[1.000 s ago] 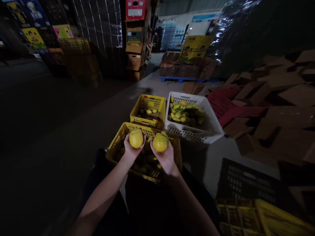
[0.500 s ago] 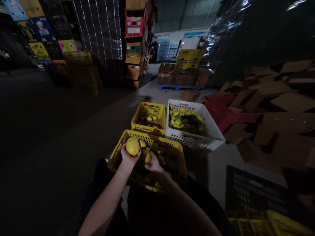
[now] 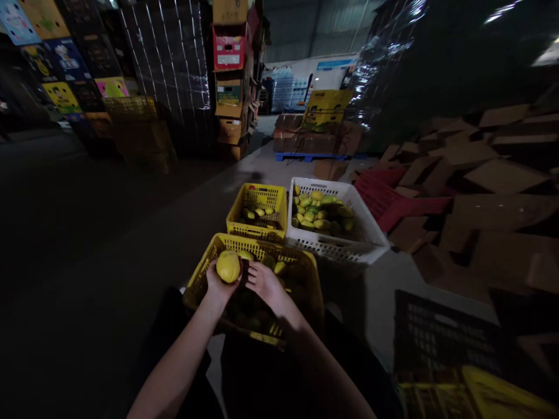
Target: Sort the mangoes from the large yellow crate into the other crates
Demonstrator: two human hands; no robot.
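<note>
A rounded yellow fruit that looks like a papaya (image 3: 228,266) rests in my left hand (image 3: 216,288), with the fingers cupped around it. The hand is above the left part of the near yellow crate (image 3: 317,291). Just right of that papaya, my right hand (image 3: 265,285) reaches inward with its fingers stretched out and no fruit visible in it. More yellow and greenish fruits (image 3: 279,267) lie inside the near crate beneath both hands, many of them in deep shadow.
Behind stand a smaller yellow crate (image 3: 236,227) with a few fruits and a white crate (image 3: 371,233) holding many. Flattened cardboard (image 3: 493,215) and a red crate (image 3: 379,195) lie to the right. A black crate (image 3: 441,331) sits nearer, and stacked boxes (image 3: 229,87) rise behind.
My right hand has let go of a yellow fruit and moved left toward the papaya in my left hand. The whole view has shifted slightly.
</note>
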